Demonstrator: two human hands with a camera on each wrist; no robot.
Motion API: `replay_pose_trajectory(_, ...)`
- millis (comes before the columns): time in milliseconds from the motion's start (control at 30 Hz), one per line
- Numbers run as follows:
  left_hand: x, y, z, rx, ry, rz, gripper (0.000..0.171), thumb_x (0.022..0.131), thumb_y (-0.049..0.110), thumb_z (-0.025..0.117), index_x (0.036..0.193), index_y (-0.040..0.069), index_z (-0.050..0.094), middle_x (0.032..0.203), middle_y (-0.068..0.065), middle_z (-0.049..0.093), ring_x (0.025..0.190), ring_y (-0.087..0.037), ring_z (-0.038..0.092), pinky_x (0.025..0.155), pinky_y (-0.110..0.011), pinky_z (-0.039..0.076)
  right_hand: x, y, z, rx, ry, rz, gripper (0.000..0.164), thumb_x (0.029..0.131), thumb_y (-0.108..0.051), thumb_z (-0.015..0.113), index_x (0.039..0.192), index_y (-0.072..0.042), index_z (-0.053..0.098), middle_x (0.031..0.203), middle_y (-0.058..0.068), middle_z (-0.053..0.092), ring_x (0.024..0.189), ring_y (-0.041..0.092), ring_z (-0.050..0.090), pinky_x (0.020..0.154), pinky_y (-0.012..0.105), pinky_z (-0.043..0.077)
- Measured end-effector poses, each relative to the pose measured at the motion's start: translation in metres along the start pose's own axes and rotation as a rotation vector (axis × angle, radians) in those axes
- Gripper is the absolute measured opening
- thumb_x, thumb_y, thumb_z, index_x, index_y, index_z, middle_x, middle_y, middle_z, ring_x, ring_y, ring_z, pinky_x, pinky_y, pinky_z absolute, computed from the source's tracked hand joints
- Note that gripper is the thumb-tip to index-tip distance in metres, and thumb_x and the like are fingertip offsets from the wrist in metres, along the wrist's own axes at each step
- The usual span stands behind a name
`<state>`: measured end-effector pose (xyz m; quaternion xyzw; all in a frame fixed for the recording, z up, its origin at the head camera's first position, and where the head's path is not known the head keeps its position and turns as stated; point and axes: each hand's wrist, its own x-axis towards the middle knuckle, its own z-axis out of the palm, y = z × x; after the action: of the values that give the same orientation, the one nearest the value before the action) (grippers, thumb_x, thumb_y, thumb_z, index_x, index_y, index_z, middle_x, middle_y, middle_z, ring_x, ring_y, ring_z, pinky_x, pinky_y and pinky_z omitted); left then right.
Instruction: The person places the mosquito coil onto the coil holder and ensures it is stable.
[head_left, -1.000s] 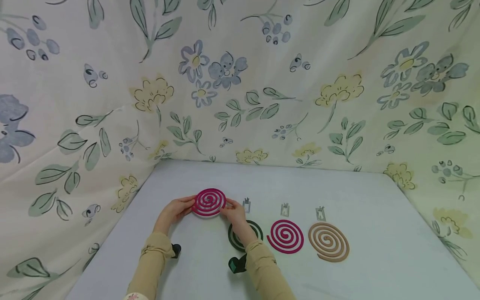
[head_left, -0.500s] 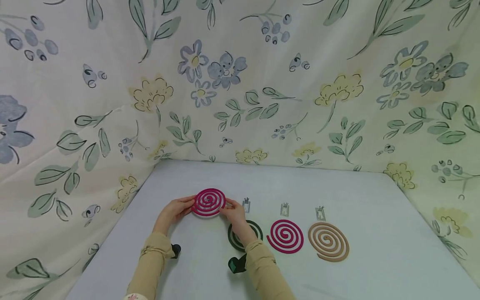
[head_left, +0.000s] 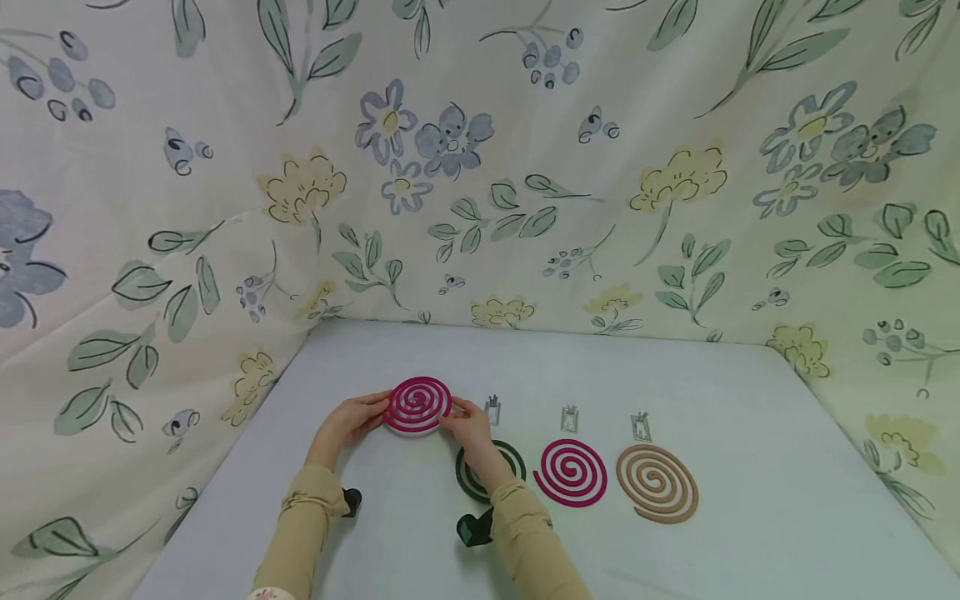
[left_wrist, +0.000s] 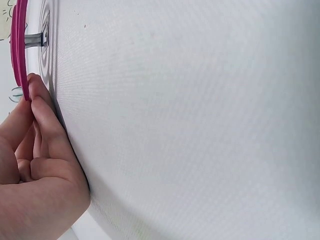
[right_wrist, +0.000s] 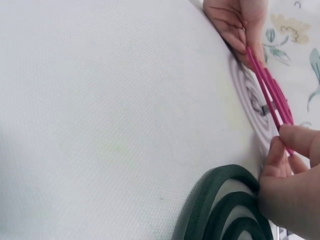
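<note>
Stays unmoved since a second ago, pinching with left hand [head_left: 351,422] raised pink coil [head_left: 417,399] above metal stand [left_wrist: 34,40], its opposite edge with right hand [head_left: 470,428].
Continues rightward on white table [head_left: 757,442]: green coil [right_wrist: 237,197] part-hidden by right forearm [head_left: 525,525], flat pink coil [head_left: 572,472], tan coil [head_left: 655,477].

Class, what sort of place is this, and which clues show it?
Probably a staged tabletop workspace: floral cloth hangs behind a white table, where three spiral coils and small metal stands lie in rows.
</note>
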<state>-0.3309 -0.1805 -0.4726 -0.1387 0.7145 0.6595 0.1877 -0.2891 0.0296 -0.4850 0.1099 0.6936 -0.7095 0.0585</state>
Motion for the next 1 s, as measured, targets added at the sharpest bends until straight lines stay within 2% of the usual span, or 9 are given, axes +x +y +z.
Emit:
replay_pose_trajectory(267, -0.0002, 0.0007, 0.0005, -0.004, 0.007, -0.009, 0.044, 0.095, 0.015, 0.056, 0.136, 0.003, 0.049, 0.092, 0.01, 0.065, 0.073, 0.002, 0.056, 0.068, -0.012, 0.05, 0.001, 0.0005, -0.0001, 0.011, -0.003, 0.011, 0.049, 0.083, -0.002, 0.067, 0.131, 0.001, 0.053, 0.077, -0.002, 0.051, 0.07, 0.009, 0.047, 0.063, 0.02, 0.042)
replay_pose_trajectory(1000, 0.0011, -0.0007, -0.0008, -0.018, 0.006, -0.012, 0.044, 0.095, 0.014, 0.056, 0.137, 0.002, 0.047, 0.084, 0.012, 0.064, 0.069, 0.003, 0.055, 0.066, -0.012, 0.049, 0.0003, -0.0005, 0.0, 0.017, -0.008, 0.022, 0.049, 0.084, -0.001, 0.066, 0.131, 0.0, 0.053, 0.075, -0.003, 0.05, 0.069, 0.008, 0.046, 0.063, 0.02, 0.041)
